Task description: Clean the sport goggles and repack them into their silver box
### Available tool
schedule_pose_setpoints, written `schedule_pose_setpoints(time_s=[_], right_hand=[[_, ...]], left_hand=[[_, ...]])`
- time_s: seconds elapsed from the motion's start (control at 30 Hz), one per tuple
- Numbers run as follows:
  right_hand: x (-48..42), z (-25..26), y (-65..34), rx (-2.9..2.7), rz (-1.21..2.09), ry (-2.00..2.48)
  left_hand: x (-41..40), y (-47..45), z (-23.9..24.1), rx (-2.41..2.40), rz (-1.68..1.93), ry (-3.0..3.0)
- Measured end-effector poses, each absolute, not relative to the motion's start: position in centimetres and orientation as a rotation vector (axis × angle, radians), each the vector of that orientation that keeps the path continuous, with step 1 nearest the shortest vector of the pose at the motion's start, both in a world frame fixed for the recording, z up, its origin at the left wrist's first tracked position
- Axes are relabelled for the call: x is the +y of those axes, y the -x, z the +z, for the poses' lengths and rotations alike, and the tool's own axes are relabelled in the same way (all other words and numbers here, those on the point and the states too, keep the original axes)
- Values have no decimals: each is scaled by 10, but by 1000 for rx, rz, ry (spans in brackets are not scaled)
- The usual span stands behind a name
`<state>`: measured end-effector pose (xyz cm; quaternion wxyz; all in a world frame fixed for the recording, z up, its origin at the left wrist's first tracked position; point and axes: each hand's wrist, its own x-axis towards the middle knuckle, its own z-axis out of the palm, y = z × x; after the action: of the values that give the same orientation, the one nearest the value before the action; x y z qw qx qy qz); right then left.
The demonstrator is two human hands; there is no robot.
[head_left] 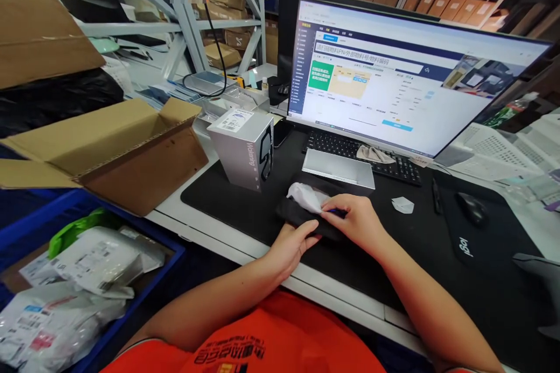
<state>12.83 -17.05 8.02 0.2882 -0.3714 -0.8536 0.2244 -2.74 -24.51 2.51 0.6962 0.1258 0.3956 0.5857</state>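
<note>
In front of me, low over the desk mat, my left hand (294,246) grips a soft black pouch-like item (289,210) from below, thumb on top. A crumpled white wrapping (306,197) sticks out of the black item. My right hand (356,218) pinches the edge of this white wrapping between thumb and fingertips. What lies inside the wrapping is hidden. Just behind stands a flat silver-grey box (339,170). To the left, a taller silver box (242,148) with a printed black picture and a label on top stands upright.
An open cardboard carton (144,169) sits at the left desk edge, above a blue crate (172,262) of plastic-wrapped parcels (102,256). A monitor (394,81) and keyboard (406,170) are at the back. A small white piece (402,204) and a mouse (471,208) lie right.
</note>
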Motion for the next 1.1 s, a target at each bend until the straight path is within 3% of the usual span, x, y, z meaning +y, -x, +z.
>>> schedule_pose_setpoints(time_s=[0.27, 0.67, 0.83, 1.0, 1.1], right_hand=[[-154, 92, -144, -1952, 862, 1231], [-119, 105, -180, -1458, 1336, 1117], [-106, 121, -202, -1234, 1106, 969], [-113, 134, -224, -1190, 896, 941], [-130, 143, -227, -1367, 827, 1026]], left_hand=[[-236, 27, 37, 840, 1230, -303], [-207, -1, 49, 873, 1037, -238], [-203, 2, 47, 887, 819, -368], [-231, 22, 65, 764, 377, -786], [-241, 38, 87, 759, 520, -1103]])
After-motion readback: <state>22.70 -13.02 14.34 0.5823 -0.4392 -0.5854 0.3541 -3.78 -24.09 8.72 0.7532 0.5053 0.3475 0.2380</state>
